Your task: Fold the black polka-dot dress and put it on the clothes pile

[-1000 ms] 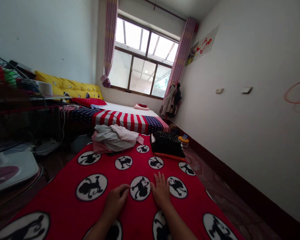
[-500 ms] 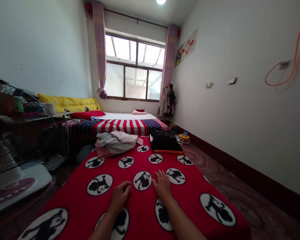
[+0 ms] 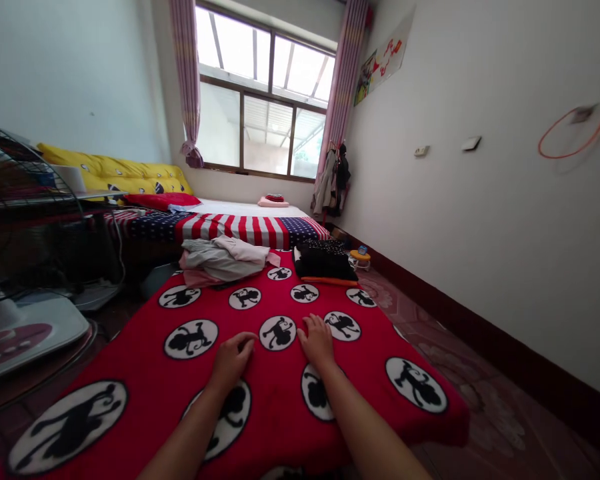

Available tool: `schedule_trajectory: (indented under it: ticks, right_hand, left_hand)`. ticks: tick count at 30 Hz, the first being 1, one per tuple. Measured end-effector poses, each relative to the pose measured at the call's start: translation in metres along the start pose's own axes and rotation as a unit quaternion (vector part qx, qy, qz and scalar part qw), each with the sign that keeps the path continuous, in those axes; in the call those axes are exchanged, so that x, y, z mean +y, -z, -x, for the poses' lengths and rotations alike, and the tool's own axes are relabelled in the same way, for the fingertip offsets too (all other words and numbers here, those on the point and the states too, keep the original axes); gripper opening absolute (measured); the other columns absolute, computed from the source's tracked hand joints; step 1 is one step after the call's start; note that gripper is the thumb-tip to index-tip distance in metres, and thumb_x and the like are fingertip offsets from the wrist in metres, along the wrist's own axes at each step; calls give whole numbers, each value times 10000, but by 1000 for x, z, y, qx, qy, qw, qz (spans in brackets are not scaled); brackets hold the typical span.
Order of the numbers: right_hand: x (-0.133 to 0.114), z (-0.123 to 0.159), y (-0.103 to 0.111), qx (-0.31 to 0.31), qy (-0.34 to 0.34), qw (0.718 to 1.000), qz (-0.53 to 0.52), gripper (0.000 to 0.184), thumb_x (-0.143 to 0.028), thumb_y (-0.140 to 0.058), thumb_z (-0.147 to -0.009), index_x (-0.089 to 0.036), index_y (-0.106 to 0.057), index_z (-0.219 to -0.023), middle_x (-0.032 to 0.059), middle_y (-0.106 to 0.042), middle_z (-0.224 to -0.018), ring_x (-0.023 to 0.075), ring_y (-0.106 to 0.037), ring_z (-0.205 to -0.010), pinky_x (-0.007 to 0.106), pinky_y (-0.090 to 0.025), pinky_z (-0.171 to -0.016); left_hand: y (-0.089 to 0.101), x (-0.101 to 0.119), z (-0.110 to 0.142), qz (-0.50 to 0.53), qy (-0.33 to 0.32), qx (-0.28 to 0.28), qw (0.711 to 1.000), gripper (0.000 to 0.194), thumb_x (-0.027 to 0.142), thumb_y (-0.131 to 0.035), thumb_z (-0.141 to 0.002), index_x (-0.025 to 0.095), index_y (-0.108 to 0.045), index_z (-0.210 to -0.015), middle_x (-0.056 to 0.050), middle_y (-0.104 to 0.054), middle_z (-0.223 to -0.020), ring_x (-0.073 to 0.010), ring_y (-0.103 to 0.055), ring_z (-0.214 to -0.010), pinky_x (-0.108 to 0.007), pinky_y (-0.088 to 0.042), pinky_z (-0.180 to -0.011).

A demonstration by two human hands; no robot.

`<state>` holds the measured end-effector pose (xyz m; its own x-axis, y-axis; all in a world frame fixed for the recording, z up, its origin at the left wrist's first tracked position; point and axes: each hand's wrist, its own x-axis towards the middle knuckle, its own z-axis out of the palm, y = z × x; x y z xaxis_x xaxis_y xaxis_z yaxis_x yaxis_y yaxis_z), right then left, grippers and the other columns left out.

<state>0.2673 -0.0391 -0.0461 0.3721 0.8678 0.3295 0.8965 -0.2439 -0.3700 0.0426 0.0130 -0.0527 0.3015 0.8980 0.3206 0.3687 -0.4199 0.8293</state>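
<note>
My left hand [image 3: 233, 360] rests on the red blanket [image 3: 275, 393] printed with black monkeys in white circles. Its fingers curve loosely, a gap shows between thumb and forefinger, and it holds nothing. To its right my right hand [image 3: 317, 340] lies palm down on the same cloth, fingers slightly spread and empty. Beyond both hands, at the blanket's far left, sits a loose heap of grey, white and pink clothes [image 3: 225, 259]. At the far right is a neat stack of folded black clothes [image 3: 325, 261] with an orange edge at its bottom.
A bed with a striped and starred cover [image 3: 235, 229] stands behind, below the window. On the left is a fan [image 3: 30, 333] with a wire cage. A small yellow stool [image 3: 361, 257] stands on the floor near the right wall.
The camera view has tilted down and shifted, so the room appears higher in the picture. My right hand's fingers look a little more bent; both hands stay on the blanket.
</note>
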Motion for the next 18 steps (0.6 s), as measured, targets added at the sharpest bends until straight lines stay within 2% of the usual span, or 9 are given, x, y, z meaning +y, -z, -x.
schedule_trajectory:
  ticks: [5, 18]
  right_hand:
    - [0, -2, -2, 9, 1, 1000, -1, 405, -355, -462, -894, -189, -596, -1239, 85, -521, -1377, 246, -407, -1300, 377, -233, -1098]
    - [2, -2, -4, 14, 4, 1000, -4, 411, -359, -472, -892, -186, -594, -1244, 94, -520, -1379, 236, -402, -1307, 369, -233, -1099]
  left_hand:
    - [-2, -5, -2, -3, 1, 6, 1000, 295, 366, -496, -800, 188, -702, -912, -36, -724, -803, -210, -665, -765, -285, -474, -717]
    - [0, 0, 0, 1, 7, 1, 1000, 294, 371, -493, -802, 192, -696, -916, -27, -712, -761, -209, -665, -736, -296, -474, -705]
